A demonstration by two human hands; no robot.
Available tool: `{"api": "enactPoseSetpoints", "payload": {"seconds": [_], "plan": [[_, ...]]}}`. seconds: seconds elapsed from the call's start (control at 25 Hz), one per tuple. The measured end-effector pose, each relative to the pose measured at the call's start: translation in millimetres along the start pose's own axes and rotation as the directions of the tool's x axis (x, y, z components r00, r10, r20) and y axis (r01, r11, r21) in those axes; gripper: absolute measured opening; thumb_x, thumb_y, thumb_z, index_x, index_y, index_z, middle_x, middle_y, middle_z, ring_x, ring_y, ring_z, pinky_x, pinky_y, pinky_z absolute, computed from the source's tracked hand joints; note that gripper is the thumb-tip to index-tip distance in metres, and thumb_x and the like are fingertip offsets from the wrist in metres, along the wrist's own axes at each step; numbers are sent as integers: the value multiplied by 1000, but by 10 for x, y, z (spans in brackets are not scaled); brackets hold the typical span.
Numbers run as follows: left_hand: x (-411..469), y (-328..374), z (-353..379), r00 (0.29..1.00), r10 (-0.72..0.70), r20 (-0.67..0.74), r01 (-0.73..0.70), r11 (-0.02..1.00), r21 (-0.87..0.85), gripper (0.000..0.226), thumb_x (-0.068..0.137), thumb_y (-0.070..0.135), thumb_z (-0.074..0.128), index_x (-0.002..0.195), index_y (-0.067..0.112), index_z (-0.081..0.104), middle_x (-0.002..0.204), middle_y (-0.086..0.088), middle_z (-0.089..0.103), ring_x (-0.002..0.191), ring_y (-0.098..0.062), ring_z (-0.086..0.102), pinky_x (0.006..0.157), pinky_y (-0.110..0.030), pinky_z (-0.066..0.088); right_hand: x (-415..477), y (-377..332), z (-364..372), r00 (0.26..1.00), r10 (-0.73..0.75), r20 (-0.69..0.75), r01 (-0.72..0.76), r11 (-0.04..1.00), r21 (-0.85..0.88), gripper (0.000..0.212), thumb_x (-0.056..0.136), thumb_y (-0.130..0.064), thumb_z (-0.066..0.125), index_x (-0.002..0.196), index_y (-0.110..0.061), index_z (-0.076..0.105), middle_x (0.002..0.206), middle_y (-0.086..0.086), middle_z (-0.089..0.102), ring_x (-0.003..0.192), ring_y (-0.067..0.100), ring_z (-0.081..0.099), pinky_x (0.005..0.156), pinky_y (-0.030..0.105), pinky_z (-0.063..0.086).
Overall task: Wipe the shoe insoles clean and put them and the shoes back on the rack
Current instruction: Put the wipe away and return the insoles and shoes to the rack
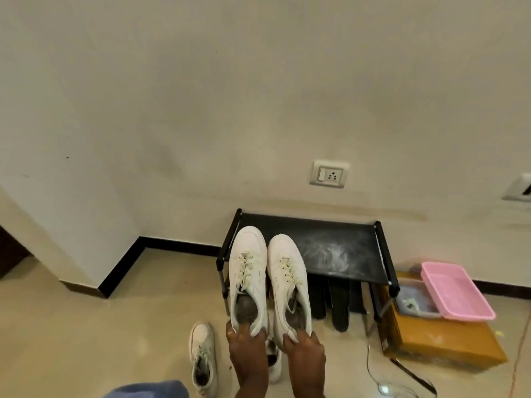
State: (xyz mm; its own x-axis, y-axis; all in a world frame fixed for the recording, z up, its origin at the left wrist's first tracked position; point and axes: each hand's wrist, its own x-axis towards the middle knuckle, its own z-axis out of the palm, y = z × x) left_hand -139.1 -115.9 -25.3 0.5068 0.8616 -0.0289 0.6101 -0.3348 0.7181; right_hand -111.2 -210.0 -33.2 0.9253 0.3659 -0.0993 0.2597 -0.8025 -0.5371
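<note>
Left hand (247, 349) clasps heel of left shoe (248, 268), right hand (304, 351) heel of right shoe (288, 280), arms extended

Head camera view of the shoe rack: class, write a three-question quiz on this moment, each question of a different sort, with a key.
1. True or false: the left hand grips one white sneaker by its heel, and the right hand grips the other sneaker the same way.
2. Relative to the rack, the pink tray sits: A) on top of it; B) to its right, partly over a clear box; C) on the floor to its left.
3. Fill in: the dark insoles lie ___ the rack's top shelf.
Key: 1 true; 2 B; 3 under.
</note>
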Motion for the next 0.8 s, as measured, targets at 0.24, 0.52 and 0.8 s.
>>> {"api": "enactPoseSetpoints", "payload": {"seconds": [0.24,0.52,0.8], "plan": [[836,381,-61,989,-144,29,146,985,-91,33,68,7,79,98,-3,70,106,-26,59,91,-40,61,77,-37,49,878,-544,-162,992,98,-79,-93,994,56,15,77,-27,72,81,-13,66,77,10,65,70,25,63,56,28,42],[1702,588,176,996,-57,67,61,996,-71,33,77,7,72,109,-3,65,109,-18,57,98,-27,58,69,-15,36,1758,-763,119,987,156,40,-159,984,80,29,95,-31,43,113,-12,56,109,12,61,101,27,59,76,29,44],[1877,480,391,986,-124,112,121,992,34,40,80,16,68,118,6,60,123,-15,48,108,-28,55,87,-29,45,1968,-810,353,976,218,1,-217,970,107,27,94,-31,45,110,-12,58,102,11,63,89,24,63,73,30,53]]}}
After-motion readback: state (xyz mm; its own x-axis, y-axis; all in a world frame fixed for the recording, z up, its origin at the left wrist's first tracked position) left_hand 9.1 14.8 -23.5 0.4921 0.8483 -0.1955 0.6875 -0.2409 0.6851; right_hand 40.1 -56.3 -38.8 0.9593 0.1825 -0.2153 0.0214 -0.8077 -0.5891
